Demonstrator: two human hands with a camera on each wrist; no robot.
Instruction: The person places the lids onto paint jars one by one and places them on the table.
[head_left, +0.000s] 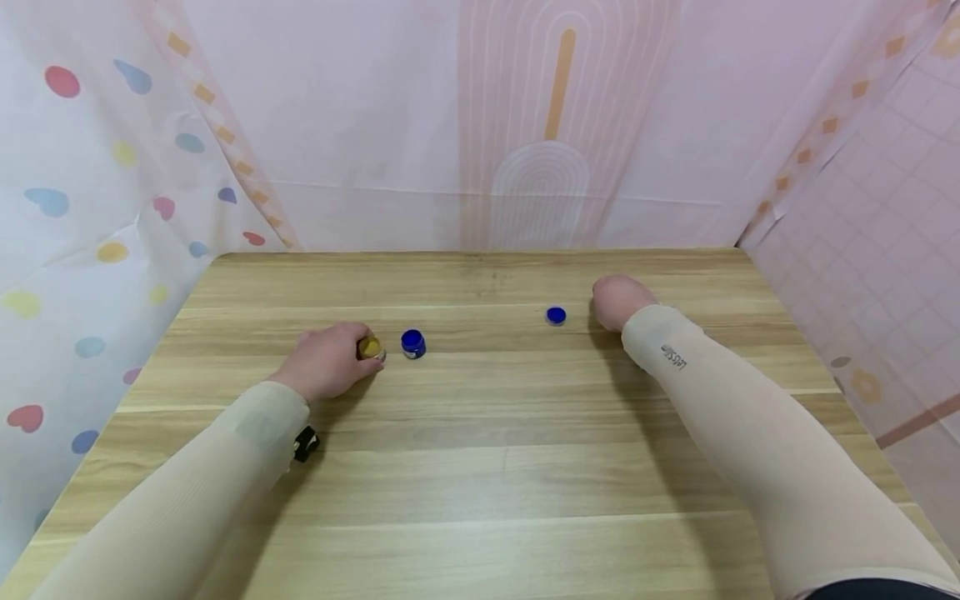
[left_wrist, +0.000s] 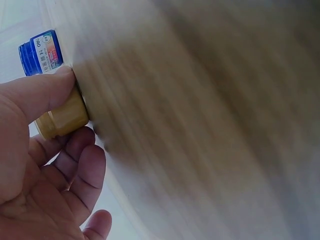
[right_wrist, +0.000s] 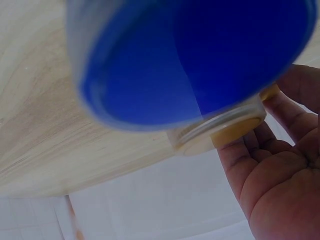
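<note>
My left hand (head_left: 327,360) rests on the wooden table (head_left: 480,467) and pinches a small yellow jar (head_left: 371,347) between thumb and fingers. The left wrist view shows that yellow jar (left_wrist: 62,116) standing on the wood in my left hand (left_wrist: 40,95). A capped blue jar (head_left: 413,343) with a printed label (left_wrist: 47,50) stands just to its right, apart from it. A loose blue cap (head_left: 556,315) lies further right, blurred and close in the right wrist view (right_wrist: 200,55). My right hand (head_left: 618,302) sits beside it, fingers (right_wrist: 300,95) curled round a small clear open jar (right_wrist: 225,131), hidden in the head view.
Pink and patterned cloth walls (head_left: 480,125) close in the table at the back and both sides. A small black object (head_left: 305,443) shows under my left sleeve. Bare wood lies between the arms towards the front edge.
</note>
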